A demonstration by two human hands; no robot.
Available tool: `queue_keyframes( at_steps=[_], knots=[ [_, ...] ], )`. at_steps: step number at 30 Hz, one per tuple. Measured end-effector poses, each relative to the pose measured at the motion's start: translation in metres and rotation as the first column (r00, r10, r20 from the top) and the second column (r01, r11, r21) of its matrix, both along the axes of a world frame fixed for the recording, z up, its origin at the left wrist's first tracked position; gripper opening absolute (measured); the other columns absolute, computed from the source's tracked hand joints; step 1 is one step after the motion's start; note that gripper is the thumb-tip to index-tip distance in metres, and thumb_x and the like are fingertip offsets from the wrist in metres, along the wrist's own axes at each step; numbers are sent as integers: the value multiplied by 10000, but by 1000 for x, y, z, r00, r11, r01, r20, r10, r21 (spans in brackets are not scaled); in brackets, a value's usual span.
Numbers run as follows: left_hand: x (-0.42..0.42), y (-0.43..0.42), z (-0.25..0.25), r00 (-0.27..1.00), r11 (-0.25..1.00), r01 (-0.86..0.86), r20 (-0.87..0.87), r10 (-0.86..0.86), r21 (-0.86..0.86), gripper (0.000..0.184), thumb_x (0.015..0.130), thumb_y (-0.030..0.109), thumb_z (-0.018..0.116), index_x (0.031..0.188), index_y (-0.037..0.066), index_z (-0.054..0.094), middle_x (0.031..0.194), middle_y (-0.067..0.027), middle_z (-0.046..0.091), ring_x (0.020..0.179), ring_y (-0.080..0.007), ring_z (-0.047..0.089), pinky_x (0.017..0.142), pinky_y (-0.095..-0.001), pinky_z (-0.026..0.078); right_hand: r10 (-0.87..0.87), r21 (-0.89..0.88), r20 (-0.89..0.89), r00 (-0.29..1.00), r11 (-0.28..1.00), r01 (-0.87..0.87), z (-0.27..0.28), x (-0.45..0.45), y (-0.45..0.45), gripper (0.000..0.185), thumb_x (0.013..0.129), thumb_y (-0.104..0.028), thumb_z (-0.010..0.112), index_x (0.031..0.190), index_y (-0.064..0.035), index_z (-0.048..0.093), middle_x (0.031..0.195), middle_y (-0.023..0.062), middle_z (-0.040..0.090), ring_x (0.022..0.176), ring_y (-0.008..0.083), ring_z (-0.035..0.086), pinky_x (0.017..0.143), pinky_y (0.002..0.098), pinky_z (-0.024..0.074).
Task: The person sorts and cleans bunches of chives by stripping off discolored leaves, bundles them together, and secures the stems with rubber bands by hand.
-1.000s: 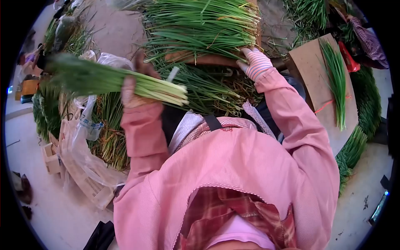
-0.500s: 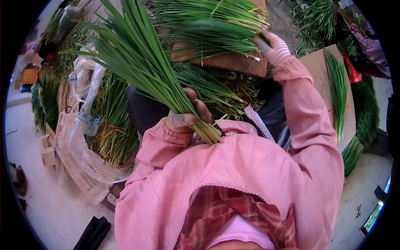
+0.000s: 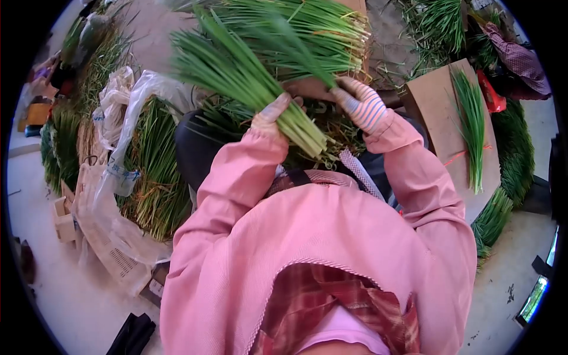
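My left hand [image 3: 273,113], in a worn glove, is closed around a thick bunch of garlic chives [image 3: 248,74]. Its leaves fan to the upper left and the pale cut ends point down toward my lap. Close on the right, my right hand [image 3: 362,105], in a striped glove, pinches a small bundle of chives [image 3: 307,53] by its stem end; the leaves are blurred. Behind both hands a large pile of chives [image 3: 331,26] lies on cardboard, stems to the right. More loose chives [image 3: 228,115] lie below the left hand's bunch, partly hidden.
On the right, a tied bunch [image 3: 470,130] lies on a cardboard sheet [image 3: 435,100], with stacked bunches [image 3: 513,154] beyond. To the left, a heap of chives [image 3: 155,177] stands beside clear plastic bags [image 3: 127,148] and a pale basket [image 3: 112,236]. A patterned cloth [image 3: 518,56] hangs far right.
My left hand has moved up and away from my body with its bunch. My right hand has come down and left from the pile, drawing the small bundle toward the left hand's bunch.
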State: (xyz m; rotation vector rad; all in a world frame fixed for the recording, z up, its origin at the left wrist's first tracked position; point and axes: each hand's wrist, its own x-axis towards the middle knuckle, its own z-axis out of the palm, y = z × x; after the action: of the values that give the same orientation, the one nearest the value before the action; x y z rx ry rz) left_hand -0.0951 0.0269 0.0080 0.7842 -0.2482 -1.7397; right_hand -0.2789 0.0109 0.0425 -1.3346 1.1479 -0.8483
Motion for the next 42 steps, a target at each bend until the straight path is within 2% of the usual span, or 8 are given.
queue_keyframes(
  at_steps=[5,18,24,26,34,37,38,42],
  knots=[
    [-4,-11,-17,999,999,-28,-24,28,23,295,671,175,711,886,35,565,784,-84,591,630,-205,568,588,-330,497,121,-296,-677,726,858,-420,-1,31,20,208,821,-165,478,967,-18,501,737,202,550,700,345,545,590,371,439],
    [98,-71,54,988,939,-150,-21,151,-310,212,638,101,713,788,79,564,727,-68,575,737,-215,564,670,-404,510,435,151,-801,411,811,-565,-82,-4,44,296,756,-170,520,1035,-76,490,697,197,543,725,345,557,627,399,446],
    [144,-121,-48,570,883,209,786,240,-421,317,640,78,712,890,45,520,770,-63,568,648,-203,565,566,-329,485,521,256,-671,528,830,-495,-9,-30,1,447,721,-256,575,1117,-71,480,910,197,582,855,285,571,703,356,449],
    [66,-57,25,786,841,71,549,283,-536,247,735,169,625,928,56,521,779,-55,570,598,-172,514,512,-299,423,311,181,-861,404,927,-328,11,-32,-22,394,706,-233,619,1032,-36,521,824,145,602,780,220,586,676,314,453],
    [2,-92,-19,878,873,196,477,48,-447,440,606,-42,671,1007,21,501,869,-84,585,761,-213,575,664,-336,509,244,-149,-315,917,942,-301,34,-11,-64,826,611,-303,737,1259,-42,296,1145,218,450,1082,297,437,900,345,364],
    [-27,-105,10,837,836,168,-373,-401,-522,317,765,117,559,1065,37,498,981,-121,576,855,-238,565,669,-393,505,171,-262,-40,984,949,-176,70,23,-72,994,524,-127,791,1303,-50,177,1171,173,434,1105,239,397,917,333,346],
    [-40,-93,17,952,849,200,303,-50,-490,368,830,265,440,1136,63,463,1118,-127,508,971,-274,518,745,-464,475,143,-335,80,986,936,-109,77,31,-76,1018,509,-86,794,1305,-44,162,1172,159,439,1094,213,402,917,328,344],
    [-69,-111,31,920,960,111,-340,-197,-257,438,834,300,443,1217,94,395,1229,-100,430,1086,-276,443,880,-505,379,51,-426,277,959,901,76,69,38,-87,990,506,-79,792,1292,-29,191,1156,116,461,1053,172,423,905,297,353]
  ],
)
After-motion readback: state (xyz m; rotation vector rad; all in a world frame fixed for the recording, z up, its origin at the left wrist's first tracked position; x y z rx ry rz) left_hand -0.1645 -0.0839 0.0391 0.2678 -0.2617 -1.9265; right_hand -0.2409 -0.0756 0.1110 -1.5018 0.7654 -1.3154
